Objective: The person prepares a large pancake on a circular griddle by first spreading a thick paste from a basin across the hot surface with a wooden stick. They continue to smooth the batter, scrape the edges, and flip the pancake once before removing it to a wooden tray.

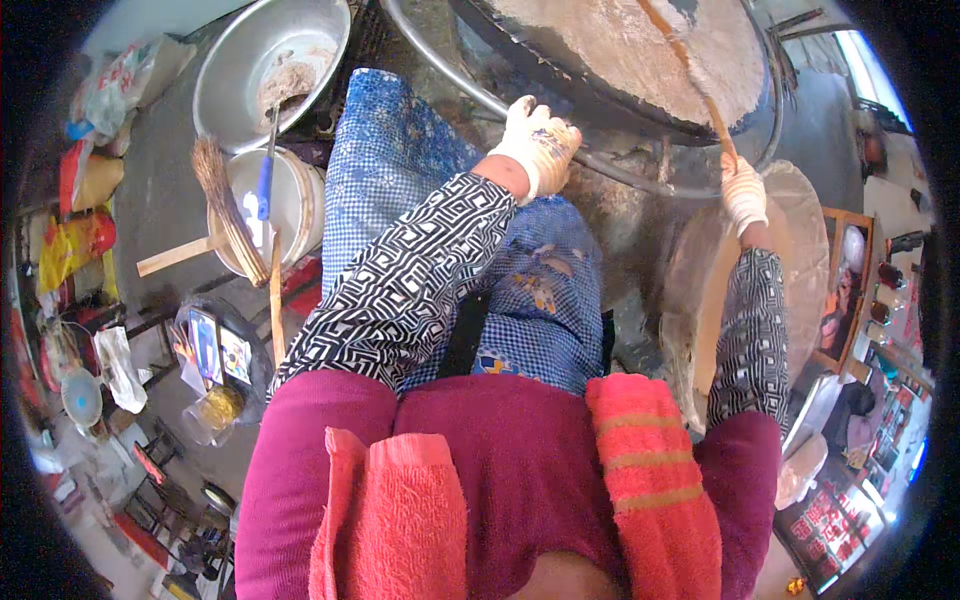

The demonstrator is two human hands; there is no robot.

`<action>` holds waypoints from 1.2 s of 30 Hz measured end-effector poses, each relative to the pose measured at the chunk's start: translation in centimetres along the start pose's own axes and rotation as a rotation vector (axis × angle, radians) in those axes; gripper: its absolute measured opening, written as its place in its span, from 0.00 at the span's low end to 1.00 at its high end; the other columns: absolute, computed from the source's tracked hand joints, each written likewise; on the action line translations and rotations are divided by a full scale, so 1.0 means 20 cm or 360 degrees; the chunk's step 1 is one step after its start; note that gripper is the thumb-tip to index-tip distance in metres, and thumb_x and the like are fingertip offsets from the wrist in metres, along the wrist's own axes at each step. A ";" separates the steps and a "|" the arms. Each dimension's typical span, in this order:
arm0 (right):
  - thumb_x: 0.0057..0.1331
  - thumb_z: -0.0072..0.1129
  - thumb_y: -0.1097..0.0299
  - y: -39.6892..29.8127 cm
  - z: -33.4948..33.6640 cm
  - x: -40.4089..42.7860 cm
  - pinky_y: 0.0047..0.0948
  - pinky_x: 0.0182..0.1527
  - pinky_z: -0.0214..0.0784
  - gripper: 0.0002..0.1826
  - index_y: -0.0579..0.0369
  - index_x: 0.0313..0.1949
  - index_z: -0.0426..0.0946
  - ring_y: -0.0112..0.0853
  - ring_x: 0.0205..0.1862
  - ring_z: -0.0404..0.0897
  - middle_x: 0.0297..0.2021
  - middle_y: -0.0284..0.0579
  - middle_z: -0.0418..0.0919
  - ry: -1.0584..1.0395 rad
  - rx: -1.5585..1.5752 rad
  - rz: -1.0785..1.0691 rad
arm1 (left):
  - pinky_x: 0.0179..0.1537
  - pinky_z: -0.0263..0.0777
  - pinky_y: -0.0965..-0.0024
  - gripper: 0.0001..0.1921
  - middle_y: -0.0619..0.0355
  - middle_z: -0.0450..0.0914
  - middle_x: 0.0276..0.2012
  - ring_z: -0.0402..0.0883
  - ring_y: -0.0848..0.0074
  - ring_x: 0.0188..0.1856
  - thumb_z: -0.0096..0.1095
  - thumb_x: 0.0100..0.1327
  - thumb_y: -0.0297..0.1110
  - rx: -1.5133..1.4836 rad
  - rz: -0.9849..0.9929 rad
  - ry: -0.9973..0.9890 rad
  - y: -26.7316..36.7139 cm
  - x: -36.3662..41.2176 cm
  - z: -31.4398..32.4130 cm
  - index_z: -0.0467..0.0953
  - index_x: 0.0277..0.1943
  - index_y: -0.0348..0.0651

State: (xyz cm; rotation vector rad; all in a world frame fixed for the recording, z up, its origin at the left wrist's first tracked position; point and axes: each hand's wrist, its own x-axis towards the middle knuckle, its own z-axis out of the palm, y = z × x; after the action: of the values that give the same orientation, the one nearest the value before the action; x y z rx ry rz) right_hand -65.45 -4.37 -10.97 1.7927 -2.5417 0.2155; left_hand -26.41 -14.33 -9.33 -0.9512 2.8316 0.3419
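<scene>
My left hand (537,146), in a white knit glove, is closed around a grey metal hoop (630,177). This hoop curves around a large round griddle (585,101) with a dark edge. Pale, thin batter or flatbread (615,45) covers the griddle's top. In my gloved right hand (742,191) is the near end of a long wooden stick (694,71), which reaches across the pale layer. Just below that hand lie large, thin round sheets (795,255), apparently flatbread, with curled edges.
At upper left stands a metal basin (214,97) holding pale batter (289,84) and a blue-handled ladle (265,184). A straw brush (225,202) and a wooden piece (176,256) rest across a white bucket (311,202). A low round stand (259,367) carries phones.
</scene>
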 end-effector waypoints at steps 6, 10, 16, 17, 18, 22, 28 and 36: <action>0.74 0.45 0.47 -0.31 -0.05 -0.03 0.53 0.35 0.70 0.23 0.53 0.35 0.76 0.60 0.33 0.78 0.28 0.61 0.79 0.0076 -0.0015 -0.0120 | 0.69 0.51 0.46 0.19 0.53 0.83 0.44 0.75 0.58 0.58 0.68 0.57 0.51 -0.0066 -0.0042 0.0096 -0.13 -0.05 0.03 0.81 0.45 0.48; 0.74 0.44 0.48 -0.14 -0.04 0.06 0.53 0.42 0.71 0.22 0.54 0.38 0.76 0.58 0.38 0.79 0.32 0.61 0.81 -0.0038 -0.0196 0.0076 | 0.69 0.53 0.49 0.17 0.56 0.85 0.41 0.78 0.59 0.55 0.68 0.55 0.50 0.0006 -0.0079 0.0129 -0.18 -0.02 -0.01 0.83 0.42 0.51; 0.73 0.45 0.47 -0.31 -0.03 0.06 0.55 0.44 0.70 0.23 0.56 0.39 0.76 0.61 0.41 0.78 0.34 0.64 0.80 -0.0094 -0.0156 0.0027 | 0.68 0.53 0.52 0.16 0.57 0.87 0.42 0.78 0.62 0.57 0.66 0.55 0.52 0.0232 -0.0298 -0.0043 -0.32 -0.02 -0.03 0.87 0.40 0.54; 0.73 0.45 0.48 -0.28 -0.02 0.05 0.54 0.43 0.70 0.22 0.55 0.38 0.76 0.60 0.40 0.78 0.34 0.64 0.80 -0.0070 -0.0094 0.0129 | 0.68 0.52 0.52 0.16 0.58 0.87 0.42 0.79 0.62 0.57 0.66 0.55 0.51 0.0278 -0.0316 -0.0066 -0.33 -0.02 -0.05 0.87 0.40 0.53; 0.73 0.45 0.49 -0.24 -0.03 0.05 0.54 0.42 0.69 0.21 0.54 0.38 0.76 0.60 0.39 0.78 0.33 0.63 0.80 -0.0047 -0.0030 0.0229 | 0.68 0.52 0.52 0.16 0.58 0.87 0.43 0.79 0.62 0.56 0.65 0.56 0.50 0.0323 -0.0335 -0.0090 -0.35 -0.01 -0.06 0.87 0.40 0.52; 0.74 0.44 0.49 -0.19 -0.04 0.10 0.54 0.42 0.70 0.22 0.56 0.38 0.76 0.60 0.39 0.78 0.33 0.63 0.80 0.0013 -0.0161 0.0174 | 0.68 0.50 0.49 0.14 0.56 0.87 0.44 0.78 0.62 0.57 0.65 0.56 0.46 0.0347 -0.0359 -0.0145 -0.44 0.01 -0.09 0.88 0.40 0.52; 0.75 0.41 0.46 -0.08 -0.06 0.02 0.56 0.42 0.71 0.25 0.56 0.39 0.76 0.61 0.39 0.79 0.33 0.64 0.80 -0.0026 -0.0189 0.0323 | 0.73 0.37 0.42 0.13 0.58 0.84 0.49 0.75 0.63 0.61 0.63 0.58 0.42 0.0404 -0.0433 -0.0110 -0.56 -0.03 -0.19 0.87 0.44 0.54; 0.74 0.44 0.48 -0.24 -0.08 -0.01 0.56 0.42 0.71 0.23 0.57 0.38 0.75 0.62 0.38 0.79 0.32 0.65 0.81 -0.0036 -0.0183 0.0202 | 0.75 0.32 0.42 0.21 0.52 0.65 0.70 0.52 0.57 0.76 0.58 0.63 0.41 0.0702 -0.0699 0.0455 -0.84 -0.04 -0.14 0.76 0.59 0.49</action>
State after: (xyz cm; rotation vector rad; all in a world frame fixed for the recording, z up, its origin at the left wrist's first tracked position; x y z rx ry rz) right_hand -60.97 -5.61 -8.94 1.6060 -2.6264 0.0508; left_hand -15.67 -27.53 -9.27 -1.5493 2.6328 -0.4798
